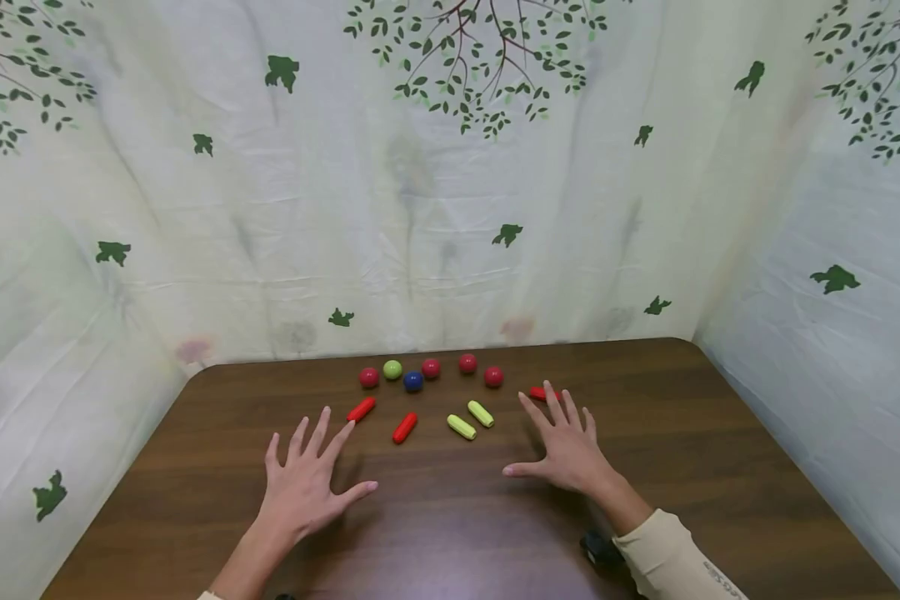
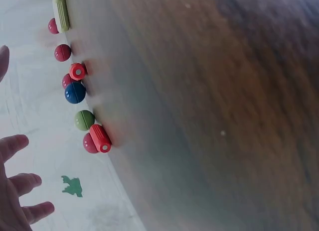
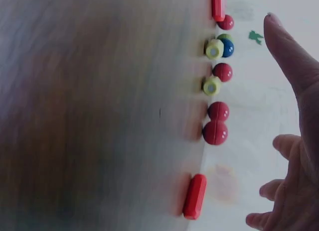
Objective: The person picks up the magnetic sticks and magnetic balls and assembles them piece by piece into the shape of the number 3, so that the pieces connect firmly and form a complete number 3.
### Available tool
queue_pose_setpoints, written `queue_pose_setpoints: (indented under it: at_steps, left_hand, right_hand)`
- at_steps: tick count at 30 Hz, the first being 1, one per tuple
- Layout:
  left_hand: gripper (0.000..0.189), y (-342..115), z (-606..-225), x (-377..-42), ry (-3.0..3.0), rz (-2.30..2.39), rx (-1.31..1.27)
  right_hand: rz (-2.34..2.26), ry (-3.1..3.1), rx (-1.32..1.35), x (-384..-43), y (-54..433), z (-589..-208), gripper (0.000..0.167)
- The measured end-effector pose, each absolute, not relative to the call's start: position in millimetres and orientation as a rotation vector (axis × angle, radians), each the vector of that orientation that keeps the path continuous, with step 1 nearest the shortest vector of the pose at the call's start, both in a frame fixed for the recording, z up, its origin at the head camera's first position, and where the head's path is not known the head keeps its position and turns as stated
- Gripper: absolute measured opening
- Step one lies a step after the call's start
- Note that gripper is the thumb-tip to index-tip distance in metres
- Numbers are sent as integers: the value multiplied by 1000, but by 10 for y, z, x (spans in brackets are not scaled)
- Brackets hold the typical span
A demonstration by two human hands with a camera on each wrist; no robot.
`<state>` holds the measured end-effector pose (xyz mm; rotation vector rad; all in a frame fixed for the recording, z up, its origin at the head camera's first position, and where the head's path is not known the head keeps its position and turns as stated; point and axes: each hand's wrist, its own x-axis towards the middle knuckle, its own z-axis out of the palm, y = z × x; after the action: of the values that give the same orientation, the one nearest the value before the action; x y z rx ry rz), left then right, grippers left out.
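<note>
Apparently for easy reach, 6 balls [image 1: 413,382] and 5 short sticks [image 1: 405,427] lie just ahead of the left hand [image 1: 302,492] and right hand [image 1: 568,452], which spread wide, holding nothing.

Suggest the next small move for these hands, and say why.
Probably ease the right hand to the rightmost red cylinder and pinch it: that hand is spread and holds nothing, and in the head view it partly overlaps this piece, which lies apart from the others.
</note>
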<state>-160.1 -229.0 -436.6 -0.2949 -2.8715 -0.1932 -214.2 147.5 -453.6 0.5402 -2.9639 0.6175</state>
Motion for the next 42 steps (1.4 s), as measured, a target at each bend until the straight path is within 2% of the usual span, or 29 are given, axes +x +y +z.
queue_pose_setpoints:
  at_steps: [17,32,42]
  left_hand:
    - [88,-2168,-4465,-1622,-2755,-348,-470]
    - [86,-2021,-4504,-1704,-2752,-542,-606]
    - [82,-1928,-4430,-1744,-2841,-746,-603]
  right_hand:
    - [909,-2848,587,-2272,1063,-4600,101]
    - [1094,-2781,812,-2427,757,-4642,69]
    - [1021,-2849,787,-2473,586,-4653,51]
